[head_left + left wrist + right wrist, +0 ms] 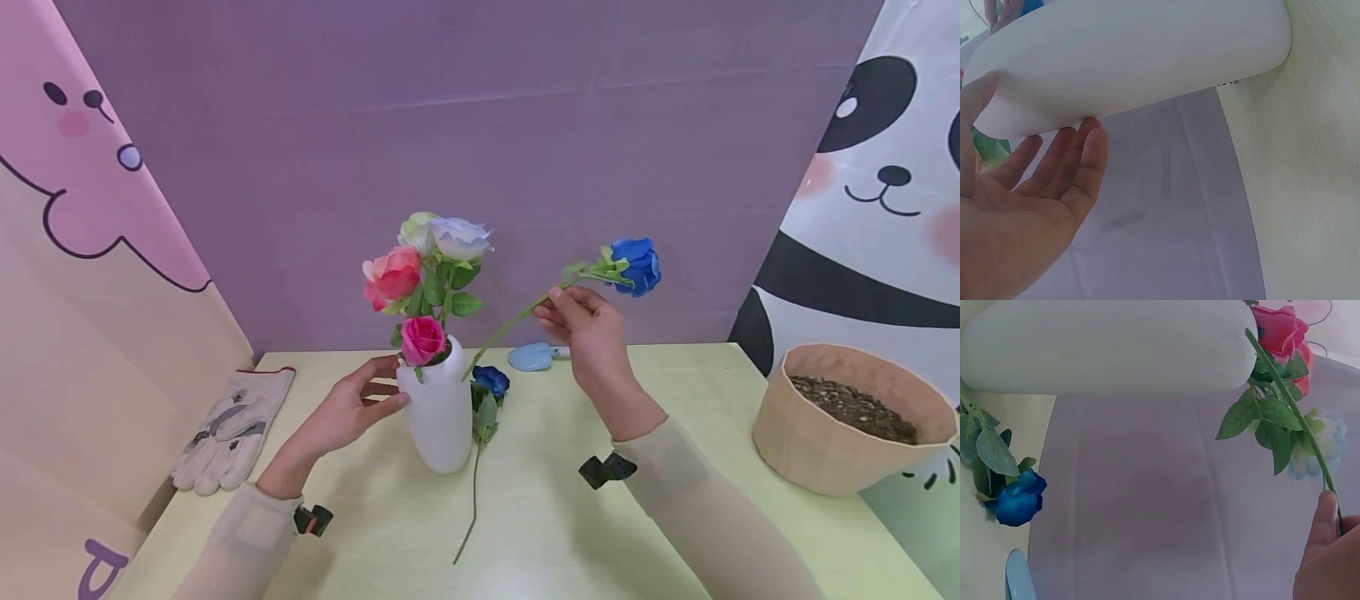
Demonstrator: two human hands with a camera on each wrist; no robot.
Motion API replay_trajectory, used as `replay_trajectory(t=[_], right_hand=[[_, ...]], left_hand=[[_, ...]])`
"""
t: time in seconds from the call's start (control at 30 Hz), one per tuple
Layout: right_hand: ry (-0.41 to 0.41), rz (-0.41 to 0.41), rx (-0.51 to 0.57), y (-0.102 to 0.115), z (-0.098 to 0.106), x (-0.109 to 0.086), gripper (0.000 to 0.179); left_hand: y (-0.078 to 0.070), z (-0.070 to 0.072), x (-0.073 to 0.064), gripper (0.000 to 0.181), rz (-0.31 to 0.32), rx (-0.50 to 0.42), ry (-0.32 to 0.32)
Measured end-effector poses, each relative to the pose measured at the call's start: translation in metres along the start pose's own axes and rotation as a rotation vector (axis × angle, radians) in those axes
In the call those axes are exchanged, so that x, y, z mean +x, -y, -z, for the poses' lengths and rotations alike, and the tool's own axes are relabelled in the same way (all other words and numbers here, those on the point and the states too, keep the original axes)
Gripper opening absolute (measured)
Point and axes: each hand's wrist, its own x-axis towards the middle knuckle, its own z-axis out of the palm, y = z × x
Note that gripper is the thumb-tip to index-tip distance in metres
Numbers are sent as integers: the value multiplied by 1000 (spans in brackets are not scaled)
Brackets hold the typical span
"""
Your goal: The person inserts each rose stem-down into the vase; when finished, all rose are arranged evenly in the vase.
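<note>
A white vase [437, 425] stands on the table, holding a coral rose [393, 277], a pink rose [422, 340] and pale roses [459, 239]. My left hand [348, 410] holds it near the rim; in the left wrist view the thumb and fingertips [1092, 125] meet its wall. To the right, my right hand [592, 333] pinches the green stem of a blue rose [637, 267] just below its leaves. That stem slants down left, its cut end [1249, 332] close by the vase's mouth. The rose's bloom points to the right, away from the vase.
A second, darker blue rose [491, 382] lies beside the vase, stem toward me. Behind it rests a light blue hand trowel [531, 357]. Work gloves [232, 429] lie at the left edge. A tan pot [817, 450] with soil stands at the right, and a purple backdrop [480, 125] hangs behind.
</note>
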Motion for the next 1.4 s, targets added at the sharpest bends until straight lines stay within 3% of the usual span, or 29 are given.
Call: replay_trajectory(t=[0.13, 0.53, 0.8, 0.97, 1.2, 1.4], right_hand=[[-32, 30, 98, 2, -1, 0, 24], [-75, 109, 193, -8, -9, 0, 19], [-38, 179, 124, -19, -19, -1, 15], [22, 173, 35, -26, -28, -4, 17], [72, 111, 11, -37, -42, -8, 20], [74, 111, 19, -43, -51, -7, 17]], left_hand=[[0, 0, 1, 68, 4, 6, -4], [-1, 1, 1, 68, 13, 15, -9], [-2, 0, 0, 68, 1, 12, 1], [-3, -1, -2, 67, 14, -5, 1], [-4, -1, -2, 68, 15, -6, -2], [-4, -1, -2, 67, 15, -2, -4]])
